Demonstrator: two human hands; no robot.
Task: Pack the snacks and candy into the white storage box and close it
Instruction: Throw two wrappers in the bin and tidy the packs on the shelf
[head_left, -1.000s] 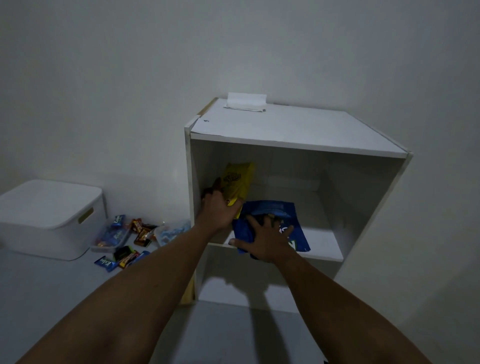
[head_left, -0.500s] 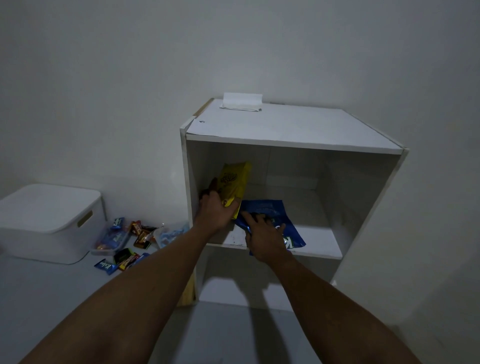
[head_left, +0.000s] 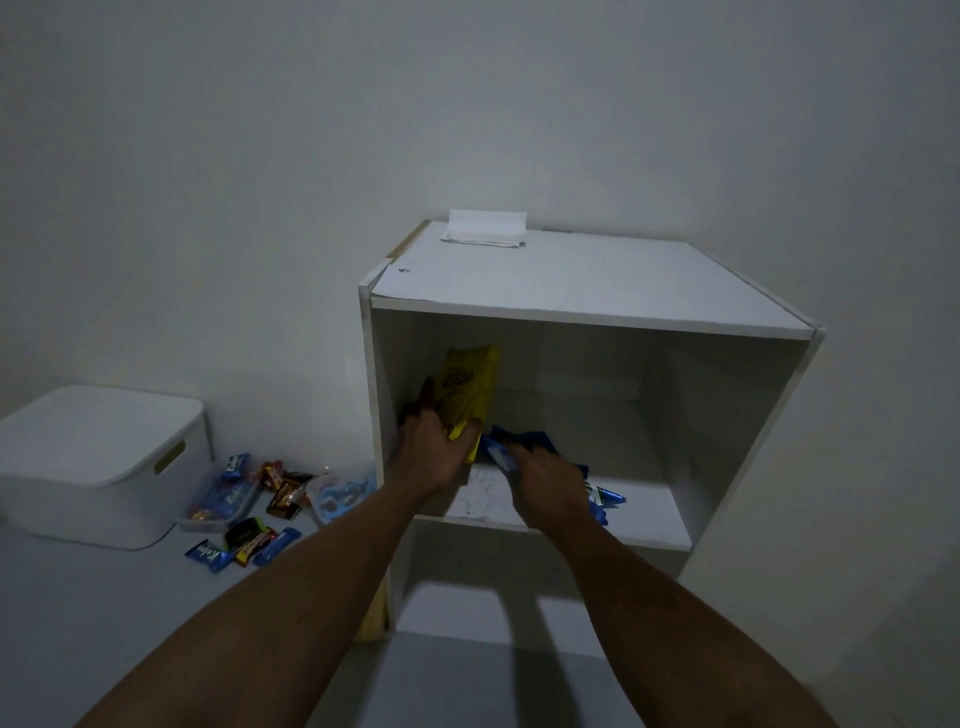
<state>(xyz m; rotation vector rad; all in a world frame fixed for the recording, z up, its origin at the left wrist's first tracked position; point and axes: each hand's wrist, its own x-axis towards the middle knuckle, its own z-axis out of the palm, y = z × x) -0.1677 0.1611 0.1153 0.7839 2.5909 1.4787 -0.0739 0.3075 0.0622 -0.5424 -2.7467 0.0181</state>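
Dim grey walls and a pale floor frame a white open-fronted shelf unit (head_left: 587, 291), into whose upper compartment both bare arms reach. On the floor, well to the left of both hands, sits the white rounded-corner plastic storage box (head_left: 98, 462), its lid on and a slot handle showing on the side that faces the shelf. Between the box and the left forearm lies a scatter of small wrapped candies and snack bars (head_left: 249, 512) in blue, brown, yellow and black wrappers, some resting in a shallow clear plastic tray (head_left: 221, 501) that touches the box's side, with a clear packet printed in blue (head_left: 340, 493) just beside the shelf unit's left wall.

Inside the compartment, the left hand (head_left: 434, 447) is closed around the lower part of an upright yellow snack pouch (head_left: 467, 389) near the left wall, thumb raised along the pouch's left edge. Just to its right, the right hand (head_left: 545, 480) curls over a crumpled blue snack bag (head_left: 524, 441) lying on the shelf board, fingers gripping it; a blue and white corner of the bag sticks out past the wrist. Beyond the hands, on top of the unit, rests a folded white paper (head_left: 485, 228).
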